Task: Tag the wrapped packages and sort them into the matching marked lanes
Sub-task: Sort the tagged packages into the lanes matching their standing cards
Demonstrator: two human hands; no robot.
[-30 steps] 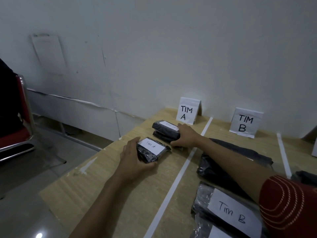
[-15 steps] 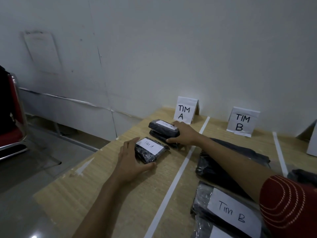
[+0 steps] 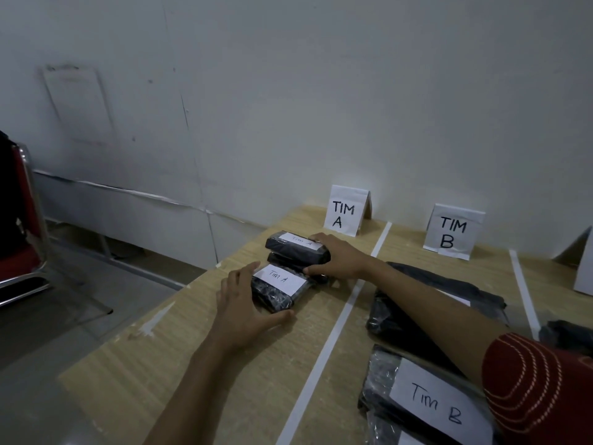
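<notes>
Left grip: fingers straight, thumb spread, braced against the near package, in front of the TIM A sign.
Right grip: clasps the stacked packages, closer to that sign.

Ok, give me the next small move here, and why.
Probably nudge the near Tim A package snug against the stack and let go. The left hand rests against that package, the right hand grips the stack, and both lie on the TIM A sign's side of the tape line.
</notes>
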